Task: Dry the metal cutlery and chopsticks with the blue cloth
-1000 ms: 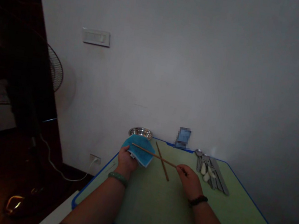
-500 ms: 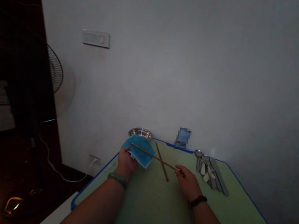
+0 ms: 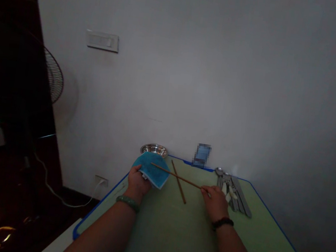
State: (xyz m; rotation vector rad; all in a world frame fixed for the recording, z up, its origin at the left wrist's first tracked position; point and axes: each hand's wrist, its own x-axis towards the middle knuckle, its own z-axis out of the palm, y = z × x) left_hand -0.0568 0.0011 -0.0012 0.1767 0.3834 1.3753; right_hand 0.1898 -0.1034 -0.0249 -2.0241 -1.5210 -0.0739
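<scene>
Here's our setup: our left hand [image 3: 137, 183] is tucked under a folded blue cloth [image 3: 152, 169], near the far left corner of a green board [image 3: 171, 235] with a blue rim. The cloth hides most of the fingers, so we can't tell how tight that grip is, though the cloth is clearly resting on the hand. Our right hand [image 3: 215, 203] has its thumb and fingers pressed together, pinching a wooden chopstick [image 3: 176, 177] near one end. That stick runs left across the board, with its far tip over the cloth. A second chopstick [image 3: 178, 182] lies on the board and crosses beneath the first.

Just right of our right hand sits a pile of steel cutlery [image 3: 233, 195] with some white pieces on it. A steel bowl [image 3: 154, 150] sits past the far edge, and beside it is a blurred blue object [image 3: 202, 155]. Up on the wall at upper left there's a switch plate [image 3: 102, 41], with a standing fan [image 3: 53, 76] below it.
</scene>
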